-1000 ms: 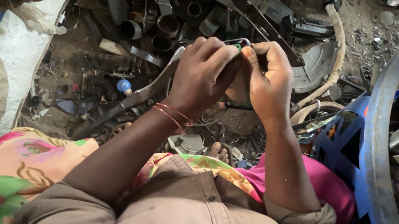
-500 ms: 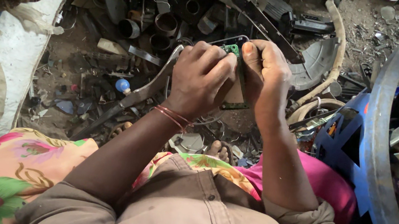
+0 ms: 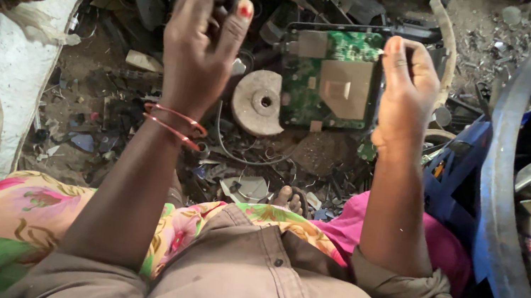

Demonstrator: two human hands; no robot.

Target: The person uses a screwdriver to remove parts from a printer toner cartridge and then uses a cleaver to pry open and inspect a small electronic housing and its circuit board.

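Circuitry faces the camera: a green circuit board [image 3: 331, 77], roughly square, sits in a thin dark frame and carries a large tan square patch at its middle, a smaller grey-tan block at its upper left corner and fine pale tracks across the green. It is held up in the air, above the scrap-strewn ground, right of centre in the view. The right hand [image 3: 405, 93] grips it by its right edge, thumb on the front face and fingers wrapped behind. The left hand [image 3: 202, 45] is raised just left of the board, apart from it, its fingers loosely curled and holding nothing; one thumbnail is painted red, and thin red bangles [image 3: 172, 125] ring the wrist. Below the board a round stone-coloured disc [image 3: 259, 103] with a centre hole lies among the metal scrap. A curved blue-grey rim [image 3: 494, 209] arcs along the right.
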